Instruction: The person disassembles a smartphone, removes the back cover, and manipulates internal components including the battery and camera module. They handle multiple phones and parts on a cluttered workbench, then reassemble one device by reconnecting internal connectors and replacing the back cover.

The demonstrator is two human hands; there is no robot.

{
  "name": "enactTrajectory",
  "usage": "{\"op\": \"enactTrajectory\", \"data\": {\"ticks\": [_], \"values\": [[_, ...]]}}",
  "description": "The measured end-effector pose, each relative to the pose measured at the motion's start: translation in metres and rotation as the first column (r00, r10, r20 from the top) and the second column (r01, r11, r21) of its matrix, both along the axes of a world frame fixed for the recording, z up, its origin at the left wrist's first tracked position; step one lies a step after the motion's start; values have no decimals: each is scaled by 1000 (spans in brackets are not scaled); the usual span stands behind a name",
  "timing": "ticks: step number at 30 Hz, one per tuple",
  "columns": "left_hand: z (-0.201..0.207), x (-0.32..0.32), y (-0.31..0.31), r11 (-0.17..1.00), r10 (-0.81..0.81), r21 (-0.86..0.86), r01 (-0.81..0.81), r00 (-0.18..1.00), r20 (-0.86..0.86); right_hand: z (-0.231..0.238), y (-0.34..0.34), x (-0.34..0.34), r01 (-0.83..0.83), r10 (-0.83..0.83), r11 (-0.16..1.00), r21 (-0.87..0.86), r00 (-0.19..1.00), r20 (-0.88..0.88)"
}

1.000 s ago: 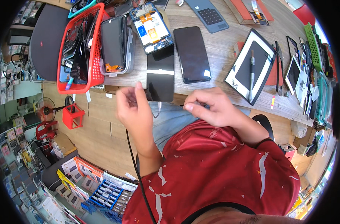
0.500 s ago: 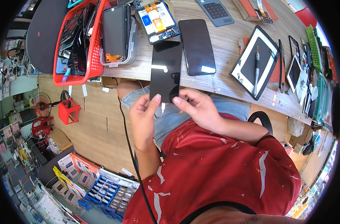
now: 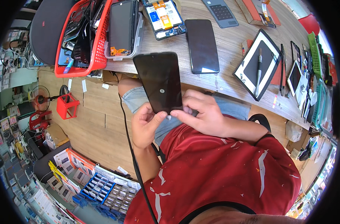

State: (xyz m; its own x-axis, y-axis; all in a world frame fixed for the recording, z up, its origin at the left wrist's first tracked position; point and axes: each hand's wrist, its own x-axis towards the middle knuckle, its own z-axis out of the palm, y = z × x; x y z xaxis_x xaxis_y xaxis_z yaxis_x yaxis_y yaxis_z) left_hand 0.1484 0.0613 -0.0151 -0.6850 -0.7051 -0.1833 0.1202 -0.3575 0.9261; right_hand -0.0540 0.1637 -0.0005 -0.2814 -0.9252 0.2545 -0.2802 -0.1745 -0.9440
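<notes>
A black smartphone [image 3: 158, 76] is held over my lap, tilted so its far end leans left. A small light symbol glows on its dark screen. My left hand [image 3: 145, 125] grips the near left corner, thumb on the bottom edge. At the near right corner my right hand [image 3: 203, 115] is closed on the same phone, its thumb beside a small white plug [image 3: 169, 117] at the bottom edge. Most fingers are hidden behind the phone. On the table beyond, another dark phone [image 3: 202, 46] lies beside an opened device [image 3: 163, 18] with its battery and orange flex cables showing.
At the far left stand a red basket [image 3: 99, 48] of phone parts and a clear plastic box [image 3: 138, 41] with screens. A white-bordered black frame [image 3: 239, 61] with a pen-like tool [image 3: 259, 71] lies right. A black cable [image 3: 126, 127] hangs beside my left arm.
Both hands have drawn the phone nearer to me and turned its far end to the left. The phone now stands apart from the opened device it overlapped in view.
</notes>
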Motion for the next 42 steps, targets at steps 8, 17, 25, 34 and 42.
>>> {"op": "enactTrajectory", "data": {"ticks": [8, 17, 25, 34, 42], "values": [[34, -68, -9, 973, 124, -184, -139, 988, -88, 32, -5, -29, 147, -157, 987, -61, 963, -220], [39, -96, -6, 985, 162, -23, -170, 965, -208, 36, -12, -20, 114, -251, 960, -255, 754, -607], [31, -92, -34, 978, 145, 209, 0, 720, -679, 40, -6, -16, 42, -104, 986, -164, 914, -392], [29, -98, -32, 969, 89, 218, 113, 664, -743, 37, -13, -10, -20, -32, 985, -174, 956, -291], [37, -84, -49, 940, 267, 338, 39, 532, -804, 24, -2, -11, -93, 42, 986, -139, 942, -333]]}}
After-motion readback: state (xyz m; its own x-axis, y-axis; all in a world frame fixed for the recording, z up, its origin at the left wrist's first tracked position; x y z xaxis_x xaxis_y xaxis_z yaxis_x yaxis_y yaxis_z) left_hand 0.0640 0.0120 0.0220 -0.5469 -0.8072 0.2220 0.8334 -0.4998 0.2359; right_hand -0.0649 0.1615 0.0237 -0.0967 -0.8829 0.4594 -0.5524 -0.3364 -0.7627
